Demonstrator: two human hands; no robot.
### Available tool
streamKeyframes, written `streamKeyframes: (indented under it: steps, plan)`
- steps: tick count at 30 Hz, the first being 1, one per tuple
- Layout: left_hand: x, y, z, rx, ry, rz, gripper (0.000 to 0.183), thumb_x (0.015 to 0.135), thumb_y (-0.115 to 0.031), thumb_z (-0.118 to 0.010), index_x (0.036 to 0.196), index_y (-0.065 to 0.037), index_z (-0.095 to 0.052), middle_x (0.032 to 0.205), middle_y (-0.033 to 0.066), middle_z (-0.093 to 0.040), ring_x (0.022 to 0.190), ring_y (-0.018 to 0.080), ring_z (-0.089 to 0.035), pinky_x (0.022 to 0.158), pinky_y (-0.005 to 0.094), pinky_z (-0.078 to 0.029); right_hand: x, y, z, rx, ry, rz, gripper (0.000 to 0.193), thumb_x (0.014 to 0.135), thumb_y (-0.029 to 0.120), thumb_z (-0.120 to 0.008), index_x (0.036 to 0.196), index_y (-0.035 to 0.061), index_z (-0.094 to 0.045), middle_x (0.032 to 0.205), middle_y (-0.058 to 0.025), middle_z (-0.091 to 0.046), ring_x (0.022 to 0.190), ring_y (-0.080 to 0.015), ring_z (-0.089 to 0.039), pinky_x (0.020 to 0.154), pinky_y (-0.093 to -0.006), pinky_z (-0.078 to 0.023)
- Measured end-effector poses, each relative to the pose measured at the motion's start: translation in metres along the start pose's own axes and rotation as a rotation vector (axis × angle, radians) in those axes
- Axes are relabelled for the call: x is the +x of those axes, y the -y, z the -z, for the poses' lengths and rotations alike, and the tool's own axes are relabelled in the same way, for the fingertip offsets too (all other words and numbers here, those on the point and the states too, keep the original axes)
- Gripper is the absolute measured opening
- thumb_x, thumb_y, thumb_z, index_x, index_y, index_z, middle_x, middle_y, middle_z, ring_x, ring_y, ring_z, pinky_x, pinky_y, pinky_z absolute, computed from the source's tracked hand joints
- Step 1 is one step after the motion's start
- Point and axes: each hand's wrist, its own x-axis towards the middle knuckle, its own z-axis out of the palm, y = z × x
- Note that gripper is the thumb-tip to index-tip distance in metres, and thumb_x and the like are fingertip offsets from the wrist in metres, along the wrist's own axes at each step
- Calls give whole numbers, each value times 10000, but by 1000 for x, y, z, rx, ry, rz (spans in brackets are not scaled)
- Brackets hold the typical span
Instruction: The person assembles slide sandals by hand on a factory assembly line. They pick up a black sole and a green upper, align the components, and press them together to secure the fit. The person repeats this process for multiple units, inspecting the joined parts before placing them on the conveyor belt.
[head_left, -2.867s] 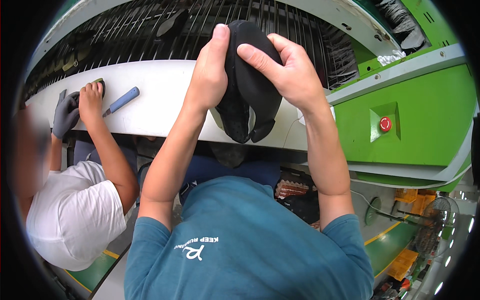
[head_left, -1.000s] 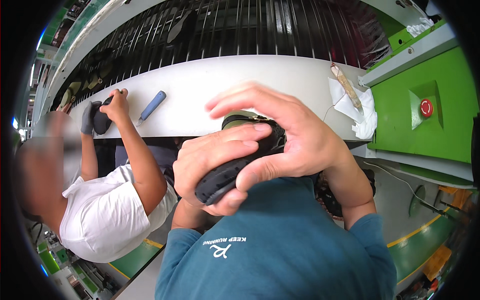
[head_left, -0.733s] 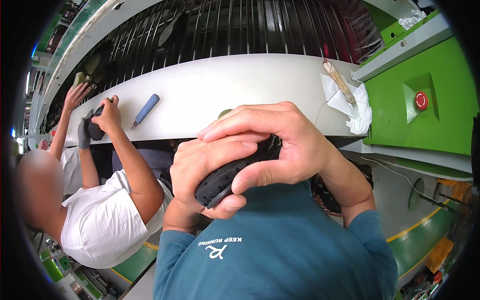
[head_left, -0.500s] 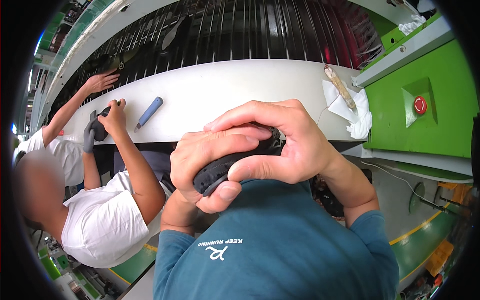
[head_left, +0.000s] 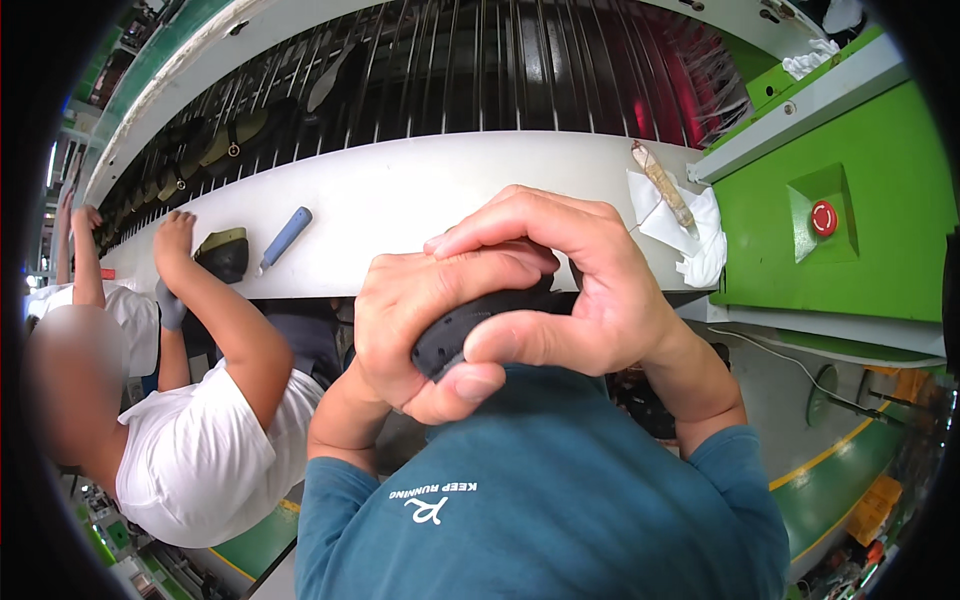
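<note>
Both hands are closed around a black shoe [head_left: 448, 338] in front of my chest, just over the near edge of the white table. My left hand [head_left: 400, 305] wraps it from the left, thumb underneath and fingers across the top. From the right, my right hand [head_left: 590, 285] arches over it, with its thumb pressed along the near side and its fingertips reaching over the left hand. Only the shoe's rounded end and part of its side show; my fingers hide most of it.
A blue-handled knife [head_left: 288, 238] lies on the white table [head_left: 370, 200]. To the right, a wrapped stick-like tool [head_left: 662, 185] rests on white cloth [head_left: 706, 245], beside a green machine housing [head_left: 760, 230] with a red button [head_left: 823, 218]. Rollers [head_left: 470, 80] run behind. A co-worker handles another shoe [head_left: 222, 255] at left.
The shoe has tilted slightly in my hands, its rounded end shifting right in view. The view has shifted a little. At left, the co-worker's hands have moved and their shoe has turned.
</note>
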Motion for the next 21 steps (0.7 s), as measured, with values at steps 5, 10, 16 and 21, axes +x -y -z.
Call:
streamKeyframes:
  steps: [5,10,16,21]
  plan:
    - [0,10,6,-44,-64,17,538,891,-339,-837,1167,108,-723,1088,244,-805,939,340,-829,855,385,-658,-1,-21,-18,277,-154,-135,647,803,336,-1013,1258,27,-672,1191,-116,-765,1112,-233,-747,987,-359,-587]
    - [-24,10,10,-220,-326,296,560,880,-301,-839,1206,115,-648,1121,334,-771,1092,414,-770,1022,531,-613,-26,-43,-20,-124,-242,-53,609,764,302,-1028,1188,43,-675,1403,-186,-690,1271,-316,-714,1030,-429,-589]
    - [-47,27,24,-246,-437,251,461,935,-245,-757,1186,130,-660,1085,331,-767,1086,444,-769,1015,572,-612,-59,-37,-26,-422,-118,-114,475,732,252,-1029,1000,22,-711,1457,-166,-648,1313,-364,-665,1038,-446,-585]
    - [-67,48,26,-160,-656,282,492,1047,-343,-658,1229,115,-656,1091,314,-764,1056,436,-766,1004,548,-608,-72,-27,-19,-415,-144,-229,465,752,228,-1017,1061,34,-728,1405,-152,-648,1237,-329,-662,1023,-424,-588]
